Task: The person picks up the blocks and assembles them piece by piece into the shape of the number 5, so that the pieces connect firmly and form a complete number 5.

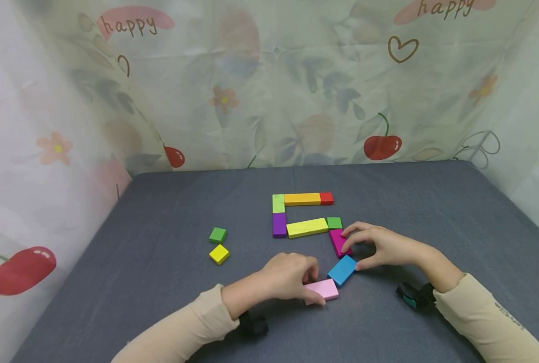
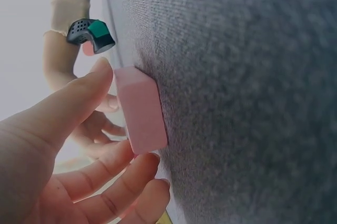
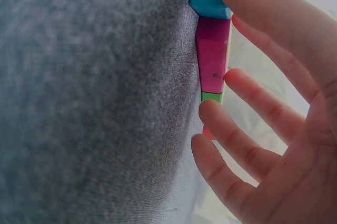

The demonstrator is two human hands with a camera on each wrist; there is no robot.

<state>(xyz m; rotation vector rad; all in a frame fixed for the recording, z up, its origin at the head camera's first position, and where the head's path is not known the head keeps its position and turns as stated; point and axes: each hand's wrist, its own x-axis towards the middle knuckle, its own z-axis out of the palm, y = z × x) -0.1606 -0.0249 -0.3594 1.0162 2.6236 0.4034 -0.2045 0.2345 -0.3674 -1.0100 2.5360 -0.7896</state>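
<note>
My left hand (image 1: pixel 289 276) holds a pink block (image 1: pixel 324 289) between thumb and fingers, flat on the cloth. Beside its upper right corner lies a blue block (image 1: pixel 342 270), tilted. With the thumb my right hand (image 1: pixel 384 244) touches the blue block, while its fingertips rest on a magenta block (image 1: pixel 336 242). From there the chain continues through a green block (image 1: pixel 335 223), a long yellow block (image 1: pixel 307 228), a purple block (image 1: pixel 279 225), a lime block (image 1: pixel 278 203), an orange block (image 1: pixel 302 199) and a red block (image 1: pixel 326 198).
Off to the left lie a loose green block (image 1: pixel 217 235) and a yellow cube (image 1: pixel 219 254). Dark grey cloth covers the table (image 1: pixel 169 212). A printed curtain (image 1: pixel 196 131) hangs behind its far edge. Black devices (image 1: pixel 414 296) sit at both wrists.
</note>
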